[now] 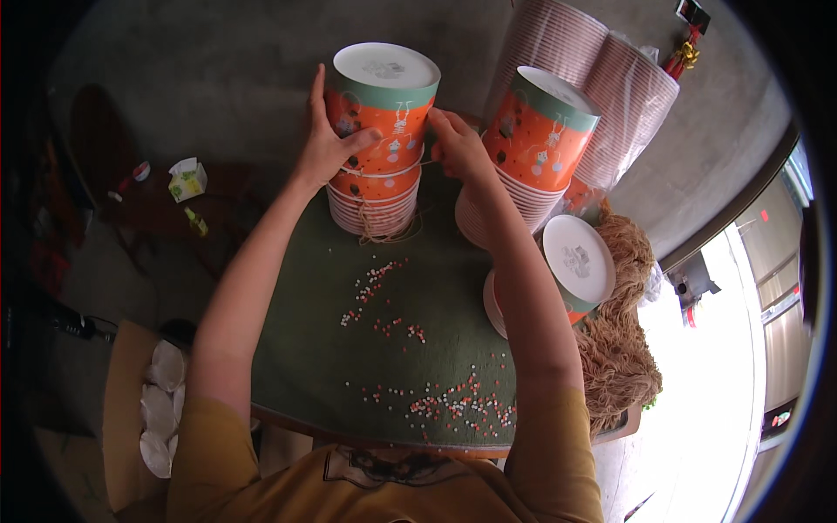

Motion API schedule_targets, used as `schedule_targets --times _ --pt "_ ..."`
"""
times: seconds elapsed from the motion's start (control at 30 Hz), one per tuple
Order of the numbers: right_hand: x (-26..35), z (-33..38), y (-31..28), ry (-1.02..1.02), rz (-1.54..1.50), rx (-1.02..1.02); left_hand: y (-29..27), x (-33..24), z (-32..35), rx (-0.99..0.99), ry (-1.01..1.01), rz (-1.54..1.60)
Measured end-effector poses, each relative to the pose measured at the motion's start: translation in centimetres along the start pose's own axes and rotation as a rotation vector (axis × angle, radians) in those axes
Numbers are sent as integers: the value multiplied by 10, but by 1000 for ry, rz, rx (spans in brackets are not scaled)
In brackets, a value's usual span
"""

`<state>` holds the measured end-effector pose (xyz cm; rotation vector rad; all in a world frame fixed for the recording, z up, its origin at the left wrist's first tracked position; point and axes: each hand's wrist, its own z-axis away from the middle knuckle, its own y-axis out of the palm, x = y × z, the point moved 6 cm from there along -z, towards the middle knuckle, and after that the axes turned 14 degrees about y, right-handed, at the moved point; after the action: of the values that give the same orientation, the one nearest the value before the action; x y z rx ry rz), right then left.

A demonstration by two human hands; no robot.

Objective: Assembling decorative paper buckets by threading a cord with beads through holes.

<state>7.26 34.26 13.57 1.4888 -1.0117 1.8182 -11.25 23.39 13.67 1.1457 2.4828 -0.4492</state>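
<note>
Left hand (327, 144): grasping the cup stack's (380, 144) left side.
Right hand (459, 148): gripping the stack's right side.
Beads (436, 397): scattered on the bench (314, 349), near the stack.

Packaging only:
- Small carton (187, 179), white and yellow-green, top flaps open, sat on the dark floor left of the table.
- Small red-and-white tube or wrapper (139, 171) lay just left of that carton; too small to tell which.
- Clear plastic sleeve (629, 113) wrapped tall nested stacks of pinkish-white cups, leaning at the far right behind the table.
- Printed orange cup (384, 105) with green band and white base, upside down on a stack, carried white figure graphics; held between left hand (327, 148) and right hand (458, 148).
</note>
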Motion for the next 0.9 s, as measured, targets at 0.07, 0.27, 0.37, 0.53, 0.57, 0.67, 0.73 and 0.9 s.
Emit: schedule_targets --times 0.07,0.27,0.37,0.53,0.57,0.67,0.73,0.9 --pt "-9 -5 2 3 0 15 3 2 7 -1 -34 46" --pt "-25 -13 13 -38 -30 45 9 4 30 -15 -80 -2" --pt "-36 -20 15 -75 -41 42 14 10 36 -64 -71 111" --pt "-68 -26 14 -119 111 -74 16 9 46 -45 -71 93" --pt "-74 -19 16 -92 230 -124 13 12 50 -56 -73 30" --pt "-60 56 18 -211 540 -313 -9 -2 68 -175 -22 -374" --pt "-55 114 3 -307 587 -364 3 -37 84 -298 58 -487" --pt "-40 214 -69 -520 808 -818 69 -77 147 25 -87 -162"
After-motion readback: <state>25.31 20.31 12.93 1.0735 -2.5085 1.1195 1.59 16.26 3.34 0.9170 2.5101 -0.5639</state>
